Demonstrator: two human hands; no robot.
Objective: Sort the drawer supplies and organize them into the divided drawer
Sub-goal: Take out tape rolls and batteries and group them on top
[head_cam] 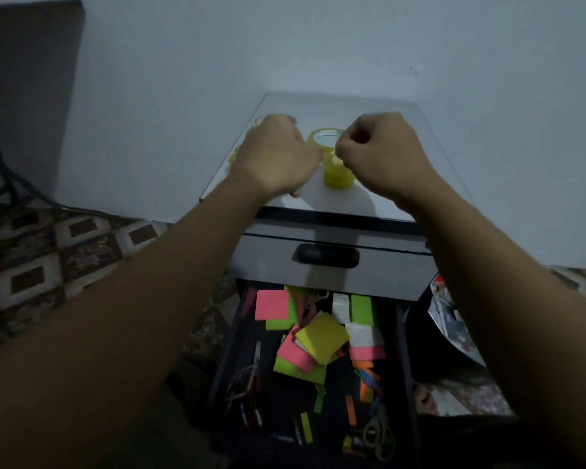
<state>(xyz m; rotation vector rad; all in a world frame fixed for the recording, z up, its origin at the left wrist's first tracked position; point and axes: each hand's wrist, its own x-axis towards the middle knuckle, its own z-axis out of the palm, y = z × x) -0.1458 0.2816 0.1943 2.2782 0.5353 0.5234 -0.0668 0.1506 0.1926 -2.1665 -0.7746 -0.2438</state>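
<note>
A stack of yellow tape rolls (337, 174) stands on the glass top of a small cabinet (369, 201). My right hand (383, 154) is curled into a fist, and its fingertips pinch the rim of the top roll from the right. My left hand (274, 154) lies palm down just left of the stack with its fingers bent out of sight. It partly covers a clear roll (258, 121) and a yellow roll (234, 158). Below, the open drawer (230, 350) holds pink, yellow and green sticky note pads (322, 340), scissors (379, 434), pens and clips in a loose heap.
A closed grey drawer with a black handle (327, 257) sits between the top and the open drawer. A white wall rises behind the cabinet. Patterned carpet (58, 258) covers the floor at left, and printed packets (454, 319) lie at the right.
</note>
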